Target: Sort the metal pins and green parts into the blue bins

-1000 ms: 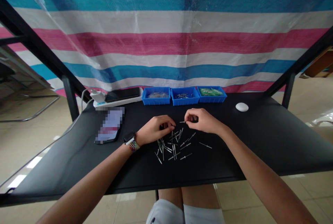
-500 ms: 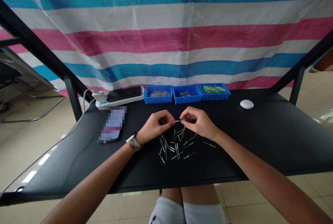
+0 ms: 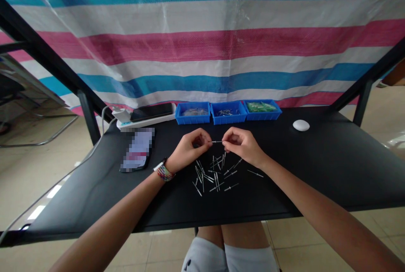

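A silver blind rivet (image 3: 217,141) spans the gap between my two hands, level above the black table. My left hand (image 3: 193,144) pinches one end between thumb and fingertips. At the other end my right hand (image 3: 242,144) has thumb and fingers closed on the rivet's tip. Below the hands lies a loose scatter of blind rivets (image 3: 216,181), some crossing each other. One rivet (image 3: 255,173) rests apart from the others, near my right forearm.
Three blue bins stand in a row at the back: one with clear bags (image 3: 192,121), one with rivets (image 3: 228,119), one with green packets (image 3: 262,115). A phone (image 3: 138,150) and a power strip (image 3: 147,122) with a dark phone on it are left; a white mouse (image 3: 301,125) is right.
My hands have moved slightly apart and a little upward in view, so more of the rivet shows between them. The scattered rivets lie as before.
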`<state>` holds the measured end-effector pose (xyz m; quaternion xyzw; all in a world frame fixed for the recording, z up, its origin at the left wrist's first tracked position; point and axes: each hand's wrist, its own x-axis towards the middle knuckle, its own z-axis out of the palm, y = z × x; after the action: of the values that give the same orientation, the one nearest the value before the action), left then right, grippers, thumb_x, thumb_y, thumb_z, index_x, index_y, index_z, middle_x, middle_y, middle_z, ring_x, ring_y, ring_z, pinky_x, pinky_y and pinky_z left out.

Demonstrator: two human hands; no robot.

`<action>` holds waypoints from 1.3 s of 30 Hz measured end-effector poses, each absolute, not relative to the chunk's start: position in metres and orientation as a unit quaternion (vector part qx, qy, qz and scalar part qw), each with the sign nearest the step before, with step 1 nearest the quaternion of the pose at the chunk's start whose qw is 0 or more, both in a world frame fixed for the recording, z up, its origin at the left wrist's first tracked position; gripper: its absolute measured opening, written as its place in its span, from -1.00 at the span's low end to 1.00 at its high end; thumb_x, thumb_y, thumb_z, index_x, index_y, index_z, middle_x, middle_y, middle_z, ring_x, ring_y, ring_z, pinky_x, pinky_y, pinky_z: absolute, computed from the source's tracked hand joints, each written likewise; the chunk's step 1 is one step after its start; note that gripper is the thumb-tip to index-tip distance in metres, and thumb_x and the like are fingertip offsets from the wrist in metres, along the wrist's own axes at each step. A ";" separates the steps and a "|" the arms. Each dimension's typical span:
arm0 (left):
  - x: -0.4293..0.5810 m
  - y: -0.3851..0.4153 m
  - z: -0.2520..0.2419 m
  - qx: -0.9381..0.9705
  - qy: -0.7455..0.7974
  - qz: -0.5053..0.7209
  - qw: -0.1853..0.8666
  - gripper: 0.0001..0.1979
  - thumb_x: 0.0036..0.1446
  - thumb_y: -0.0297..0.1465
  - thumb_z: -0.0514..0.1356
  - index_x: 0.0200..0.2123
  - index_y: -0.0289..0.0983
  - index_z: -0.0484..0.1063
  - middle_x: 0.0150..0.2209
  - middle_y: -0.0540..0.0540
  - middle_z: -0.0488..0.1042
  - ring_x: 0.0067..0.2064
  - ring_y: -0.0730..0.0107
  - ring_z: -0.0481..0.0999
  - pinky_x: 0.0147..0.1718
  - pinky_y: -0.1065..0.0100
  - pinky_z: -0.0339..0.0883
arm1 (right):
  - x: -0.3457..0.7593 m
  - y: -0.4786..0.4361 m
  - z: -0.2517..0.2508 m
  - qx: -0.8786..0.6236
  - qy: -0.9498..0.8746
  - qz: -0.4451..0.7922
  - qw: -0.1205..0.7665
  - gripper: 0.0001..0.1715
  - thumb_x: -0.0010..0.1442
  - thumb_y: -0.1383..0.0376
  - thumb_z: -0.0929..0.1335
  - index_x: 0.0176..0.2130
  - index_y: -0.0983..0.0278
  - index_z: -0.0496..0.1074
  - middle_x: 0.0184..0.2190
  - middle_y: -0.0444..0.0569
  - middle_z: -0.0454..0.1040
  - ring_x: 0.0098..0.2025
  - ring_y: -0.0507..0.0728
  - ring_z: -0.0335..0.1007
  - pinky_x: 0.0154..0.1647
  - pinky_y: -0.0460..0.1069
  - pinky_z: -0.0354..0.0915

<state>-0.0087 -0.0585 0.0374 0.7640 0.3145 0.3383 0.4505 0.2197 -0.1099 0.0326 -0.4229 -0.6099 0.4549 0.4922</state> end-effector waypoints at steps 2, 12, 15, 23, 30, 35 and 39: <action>-0.009 -0.058 0.037 0.751 0.316 0.335 0.474 -0.73 0.29 -0.18 0.33 -0.21 -0.28 0.50 -0.36 -0.04 0.48 -0.33 0.40 0.45 -0.34 0.39 0.35 | 0.218 -0.111 0.031 -0.429 -0.601 0.449 0.502 -0.78 0.16 0.19 0.54 -0.32 0.22 0.48 -0.44 -0.10 0.54 -0.41 0.12 0.52 -0.37 0.02 0.44; -0.011 -0.058 0.039 0.760 0.314 0.278 0.497 -0.60 0.39 -0.07 0.19 -0.26 -0.30 0.57 -0.33 -0.11 0.56 -0.31 0.36 0.50 -0.32 0.38 0.37 | 0.217 -0.111 0.027 -0.431 -0.590 0.426 0.534 -0.82 0.18 0.20 0.52 -0.30 0.21 0.50 -0.43 -0.08 0.56 -0.41 0.12 0.54 -0.34 0.05 0.50; -0.011 -0.058 0.040 0.756 0.311 0.286 0.500 -0.62 0.35 -0.08 0.23 -0.26 -0.31 0.56 -0.32 -0.11 0.56 -0.30 0.34 0.50 -0.32 0.37 0.37 | 0.217 -0.110 0.026 -0.437 -0.585 0.427 0.533 -0.80 0.16 0.18 0.53 -0.30 0.21 0.51 -0.43 -0.09 0.55 -0.40 0.12 0.55 -0.33 0.05 0.50; -0.011 -0.059 0.042 0.763 0.310 0.308 0.476 -0.71 0.28 -0.18 0.31 -0.32 -0.30 0.57 -0.35 -0.07 0.52 -0.34 0.38 0.45 -0.36 0.39 0.33 | 0.218 -0.106 0.025 -0.426 -0.556 0.482 0.527 -0.68 0.12 0.10 0.57 -0.27 0.24 0.51 -0.44 -0.13 0.51 -0.44 0.09 0.54 -0.36 0.03 0.52; -0.009 -0.061 0.044 0.746 0.311 0.300 0.507 -0.70 0.27 -0.15 0.31 -0.28 -0.30 0.57 -0.36 -0.07 0.53 -0.35 0.38 0.50 -0.35 0.39 0.39 | 0.217 -0.104 0.022 -0.428 -0.548 0.470 0.544 -0.65 0.12 0.09 0.58 -0.27 0.23 0.48 -0.40 -0.14 0.49 -0.47 0.05 0.48 -0.41 0.00 0.47; -0.007 -0.060 0.041 0.740 0.312 0.300 0.516 -0.67 0.26 -0.12 0.34 -0.29 -0.31 0.54 -0.39 -0.05 0.51 -0.37 0.40 0.49 -0.36 0.40 0.38 | 0.217 -0.110 0.022 -0.449 -0.591 0.394 0.542 -0.77 0.19 0.17 0.53 -0.24 0.22 0.50 -0.41 -0.12 0.50 -0.45 0.07 0.45 -0.43 -0.01 0.37; -0.008 -0.057 0.037 0.739 0.306 0.318 0.509 -0.68 0.28 -0.14 0.34 -0.27 -0.31 0.54 -0.38 -0.04 0.51 -0.37 0.42 0.48 -0.36 0.41 0.37 | 0.216 -0.112 0.022 -0.460 -0.609 0.371 0.529 -0.80 0.21 0.19 0.51 -0.19 0.22 0.52 -0.39 -0.10 0.52 -0.45 0.06 0.42 -0.46 -0.01 0.32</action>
<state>-0.0077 -0.0572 0.0367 0.7391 0.3058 0.3178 0.5092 0.2164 -0.1117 0.0219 -0.4597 -0.6092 0.3713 0.5289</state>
